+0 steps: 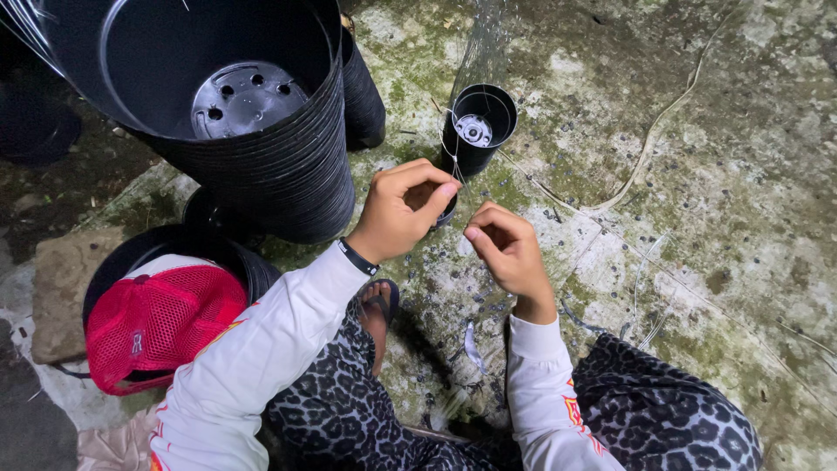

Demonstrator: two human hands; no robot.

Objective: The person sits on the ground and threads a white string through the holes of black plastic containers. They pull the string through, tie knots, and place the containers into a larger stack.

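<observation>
My left hand (399, 212) is curled around a small black pot (445, 212); only a bit of its rim shows past my fingers. Its thumb and forefinger meet at a thin clear line (454, 155) that rises toward the top of the view. My right hand (510, 253) is just to the right, fingers bent inward and pinching the same fine line, which is hard to see there. A second small black pot (478, 126) stands upright just beyond both hands, with the line passing its rim.
A tall stack of large black plastic pots (270, 166) leans at the upper left. A red mesh cap (157, 321) lies on another black pot, with a stone (61, 296) beside it. The mossy concrete floor (715, 174) carries loose strands and a pale cord (649, 139). My sandalled foot (380, 303) shows below.
</observation>
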